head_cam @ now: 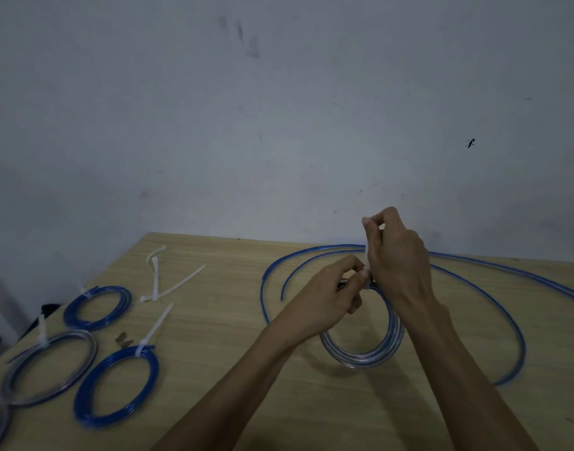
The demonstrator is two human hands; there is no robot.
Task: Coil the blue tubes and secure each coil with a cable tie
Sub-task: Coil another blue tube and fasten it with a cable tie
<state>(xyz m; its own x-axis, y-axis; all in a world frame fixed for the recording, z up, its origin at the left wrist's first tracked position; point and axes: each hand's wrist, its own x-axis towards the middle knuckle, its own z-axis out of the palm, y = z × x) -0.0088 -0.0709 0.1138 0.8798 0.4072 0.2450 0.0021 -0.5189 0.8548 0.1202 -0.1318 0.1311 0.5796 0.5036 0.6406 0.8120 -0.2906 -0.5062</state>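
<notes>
Pale wooden bench: left hand pinches the coil hanging below; right hand pinches the cable tie upright above it.

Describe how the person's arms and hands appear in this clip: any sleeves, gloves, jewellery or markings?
Both forearms are bare as far as the frame shows, with no sleeves in view. The left hand and right hand wear no gloves. No rings, watch or markings are visible.

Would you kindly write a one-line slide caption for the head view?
Both hands cinch a white cable tie around a tube coil on the table, tied coils at left.
</notes>
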